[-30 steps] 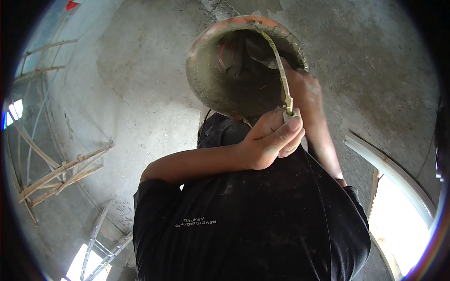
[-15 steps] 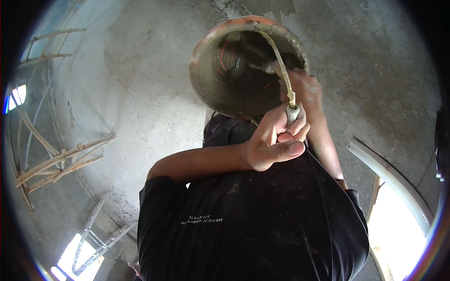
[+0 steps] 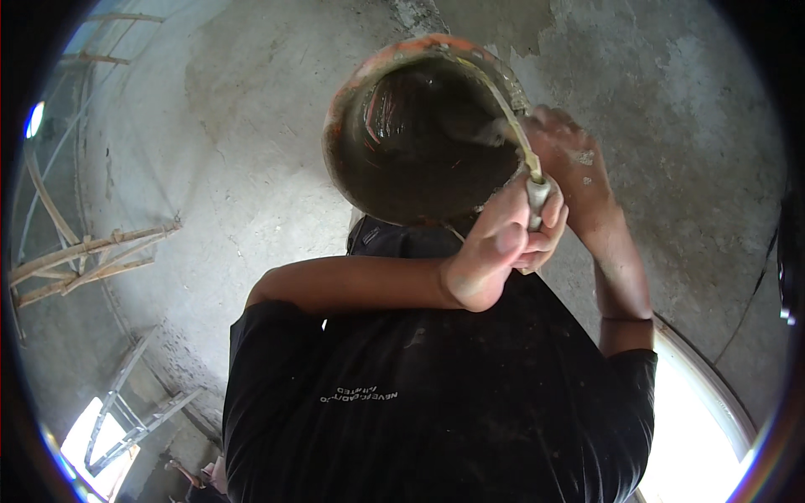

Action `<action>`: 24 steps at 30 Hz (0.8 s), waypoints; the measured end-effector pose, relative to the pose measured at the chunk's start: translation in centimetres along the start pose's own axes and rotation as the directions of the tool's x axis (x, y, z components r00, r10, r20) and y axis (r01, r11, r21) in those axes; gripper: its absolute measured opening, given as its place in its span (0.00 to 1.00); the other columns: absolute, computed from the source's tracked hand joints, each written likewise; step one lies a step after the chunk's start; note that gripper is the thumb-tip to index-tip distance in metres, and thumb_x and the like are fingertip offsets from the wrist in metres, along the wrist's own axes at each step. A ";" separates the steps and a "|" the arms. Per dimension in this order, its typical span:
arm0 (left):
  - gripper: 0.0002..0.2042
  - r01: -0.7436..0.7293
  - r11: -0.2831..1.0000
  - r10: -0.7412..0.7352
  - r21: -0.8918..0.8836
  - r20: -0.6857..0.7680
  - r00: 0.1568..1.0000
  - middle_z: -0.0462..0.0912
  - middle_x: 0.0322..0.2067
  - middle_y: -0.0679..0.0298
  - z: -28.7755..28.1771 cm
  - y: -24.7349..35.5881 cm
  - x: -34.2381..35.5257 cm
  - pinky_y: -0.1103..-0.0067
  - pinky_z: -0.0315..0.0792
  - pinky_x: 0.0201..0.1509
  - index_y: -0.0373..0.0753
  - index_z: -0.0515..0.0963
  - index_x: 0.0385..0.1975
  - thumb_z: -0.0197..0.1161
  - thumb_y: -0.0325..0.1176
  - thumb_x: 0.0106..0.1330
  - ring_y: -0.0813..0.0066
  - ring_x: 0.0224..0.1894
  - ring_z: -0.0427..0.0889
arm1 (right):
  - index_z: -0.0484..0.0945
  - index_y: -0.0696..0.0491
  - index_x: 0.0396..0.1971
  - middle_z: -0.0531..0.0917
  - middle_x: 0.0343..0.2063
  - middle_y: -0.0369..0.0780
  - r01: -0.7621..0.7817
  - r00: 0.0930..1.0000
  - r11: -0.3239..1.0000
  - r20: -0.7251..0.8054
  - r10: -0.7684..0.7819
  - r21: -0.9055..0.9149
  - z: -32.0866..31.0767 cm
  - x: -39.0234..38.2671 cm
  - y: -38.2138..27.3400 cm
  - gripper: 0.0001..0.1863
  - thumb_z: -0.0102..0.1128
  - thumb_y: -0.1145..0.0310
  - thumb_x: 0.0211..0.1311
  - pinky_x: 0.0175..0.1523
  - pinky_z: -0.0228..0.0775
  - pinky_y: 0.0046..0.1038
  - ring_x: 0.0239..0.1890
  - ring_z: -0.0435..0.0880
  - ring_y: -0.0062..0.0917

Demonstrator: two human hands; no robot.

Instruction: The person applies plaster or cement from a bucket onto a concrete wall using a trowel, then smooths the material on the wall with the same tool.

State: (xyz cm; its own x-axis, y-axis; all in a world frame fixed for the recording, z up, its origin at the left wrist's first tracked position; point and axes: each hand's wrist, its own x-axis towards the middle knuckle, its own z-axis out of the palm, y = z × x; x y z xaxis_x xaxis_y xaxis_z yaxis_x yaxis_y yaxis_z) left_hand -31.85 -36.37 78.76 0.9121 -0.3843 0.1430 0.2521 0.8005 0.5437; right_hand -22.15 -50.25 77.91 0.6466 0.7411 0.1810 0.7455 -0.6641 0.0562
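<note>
A round bucket (image 3: 334, 142) with a reddish-orange, mortar-crusted rim is tilted so its mouth faces me. Dark grey residue and a few reddish scrape marks show on its inside. My left hand (image 3: 495, 251) is closed around the pale grip of the bucket's handle (image 3: 513, 121), a crusted, bent bail arching over the mouth. Just beyond it, my right hand (image 3: 574, 163) is at the bucket's right rim, its fingers curled and spotted with grey. A blurred pale shape extends from there into the bucket; I cannot make out what it is.
Stained grey concrete (image 3: 243, 126) surrounds the bucket. Wooden trestle framing (image 3: 92, 256) stands at left, and a ladder (image 3: 126, 419) leans at lower left by a bright opening. Part of another person (image 3: 205, 482) shows at the bottom left. A bright opening (image 3: 692, 427) lies at lower right.
The bucket has shifted a little left, with its mouth turned slightly. My right hand has moved right, from inside the mouth to the rim. Part of another person has come into view at lower left.
</note>
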 end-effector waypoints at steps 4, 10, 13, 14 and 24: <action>0.34 -0.047 0.999 0.047 0.019 -0.022 0.999 0.57 0.23 0.72 0.1 -0.9 0.3 0.87 0.49 0.24 0.41 0.59 0.35 0.55 0.69 0.51 0.87 0.21 0.53 | 0.73 0.48 0.36 0.75 0.28 0.33 -0.120 0.982 0.991 0.156 0.109 0.064 1.3 1.3 -0.5 0.13 0.57 0.69 0.47 0.40 0.70 0.27 0.38 0.79 0.26; 0.33 -0.087 0.996 0.086 -0.004 -0.121 0.989 0.57 0.23 0.73 -1.4 -1.7 -0.3 0.88 0.50 0.23 0.42 0.60 0.36 0.57 0.68 0.50 0.87 0.21 0.54 | 0.76 0.53 0.33 0.78 0.29 0.40 -0.132 0.832 0.985 0.553 0.049 0.112 4.3 1.0 -3.4 0.11 0.59 0.69 0.47 0.40 0.72 0.32 0.36 0.80 0.32; 0.32 -0.056 0.998 0.053 -0.013 -0.160 0.986 0.57 0.23 0.73 -2.0 -2.1 -0.4 0.88 0.49 0.21 0.43 0.59 0.35 0.58 0.67 0.50 0.87 0.20 0.54 | 0.77 0.55 0.32 0.79 0.29 0.44 -0.132 0.721 0.985 0.693 0.017 0.114 5.0 2.0 -4.4 0.11 0.60 0.69 0.47 0.40 0.73 0.34 0.35 0.81 0.35; 0.32 -0.072 0.997 0.069 -0.014 -0.161 0.985 0.57 0.23 0.73 -2.1 -2.2 -0.5 0.88 0.49 0.21 0.43 0.59 0.35 0.58 0.67 0.50 0.87 0.20 0.54 | 0.78 0.56 0.32 0.80 0.29 0.45 -0.117 0.681 0.988 0.732 0.004 0.104 5.4 2.4 -4.7 0.11 0.61 0.69 0.47 0.40 0.74 0.35 0.35 0.82 0.36; 0.23 0.038 0.995 -0.034 0.090 -0.047 0.998 0.59 0.23 0.69 -2.8 -3.4 -0.7 0.87 0.52 0.24 0.41 0.58 0.34 0.58 0.53 0.60 0.85 0.22 0.56 | 0.80 0.56 0.41 0.82 0.33 0.50 -0.272 0.777 0.835 0.621 -0.103 0.479 8.8 3.2 -5.0 0.16 0.61 0.64 0.54 0.51 0.70 0.39 0.41 0.80 0.44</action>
State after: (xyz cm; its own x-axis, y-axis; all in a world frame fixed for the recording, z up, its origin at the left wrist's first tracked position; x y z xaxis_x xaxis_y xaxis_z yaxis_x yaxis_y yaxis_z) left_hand -32.48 -37.55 74.46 0.9171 -0.3893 0.0854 0.2565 0.7405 0.6212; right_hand -22.39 -43.65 69.53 0.5262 0.7053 -0.4751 0.5239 -0.7089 -0.4722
